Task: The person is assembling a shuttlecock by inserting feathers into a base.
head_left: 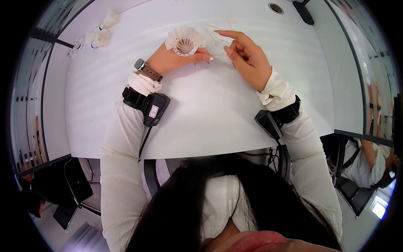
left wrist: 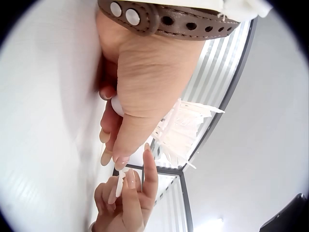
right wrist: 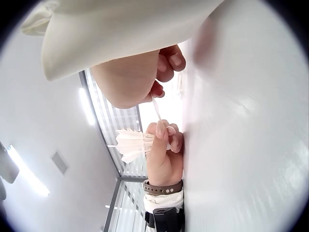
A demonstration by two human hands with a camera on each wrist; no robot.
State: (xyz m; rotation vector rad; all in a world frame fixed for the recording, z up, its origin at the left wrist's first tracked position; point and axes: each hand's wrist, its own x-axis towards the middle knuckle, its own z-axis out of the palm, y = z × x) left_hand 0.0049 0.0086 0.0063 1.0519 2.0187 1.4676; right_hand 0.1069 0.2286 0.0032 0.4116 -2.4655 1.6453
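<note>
A white feather shuttlecock point(head_left: 184, 45) stands skirt up in my left hand point(head_left: 168, 59), whose fingers curl round its base. In the left wrist view a bit of the round white base point(left wrist: 117, 106) shows between the fingers, the rest being hidden. My right hand point(head_left: 251, 61) is a short way to the right and pinches a thin white feather strip point(right wrist: 156, 108) between thumb and fingers. The strip spans the gap between both hands, its other end at my left thumb and fingertips. In the head view my right index finger points out to the left.
Several thin white feather pieces point(head_left: 214, 38) lie on the white table point(head_left: 201, 113) beyond the hands. More shuttlecocks point(head_left: 100, 38) with blue bands lie at the back left. A round cable hole point(head_left: 276, 8) and a black object point(head_left: 303, 12) are at the back right.
</note>
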